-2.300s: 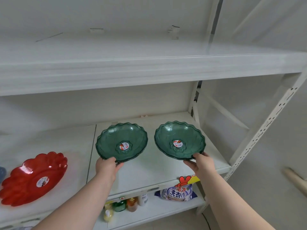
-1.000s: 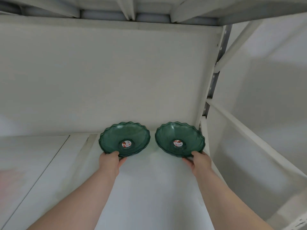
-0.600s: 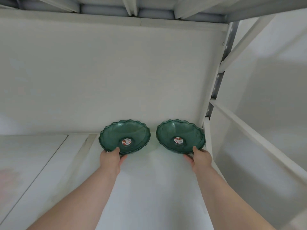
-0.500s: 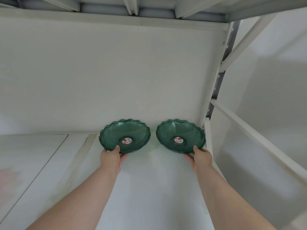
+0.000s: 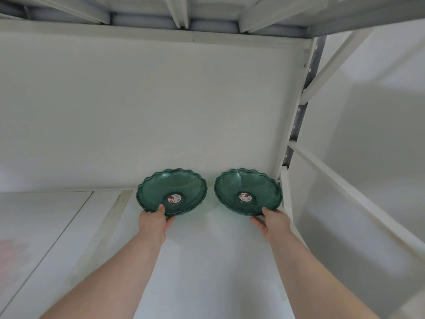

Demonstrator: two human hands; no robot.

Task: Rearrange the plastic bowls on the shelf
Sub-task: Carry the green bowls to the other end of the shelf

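Note:
Two dark green scalloped plastic bowls sit side by side at the back of a white shelf, close to the rear wall. My left hand grips the near rim of the left bowl, thumb over the edge. The right bowl has my right hand on its near rim in the same way. Each bowl has a small red and white sticker in its centre. The left one looks like a stack of two; I cannot tell for sure.
The underside of the upper shelf is close overhead. A perforated upright post and a white side rail stand just right of the right bowl. A blurred reddish patch shows at the far left.
The bowls were carried from in front of the lower shelf up onto this shelf and pushed back toward the rear wall. Over the last half second they barely moved.

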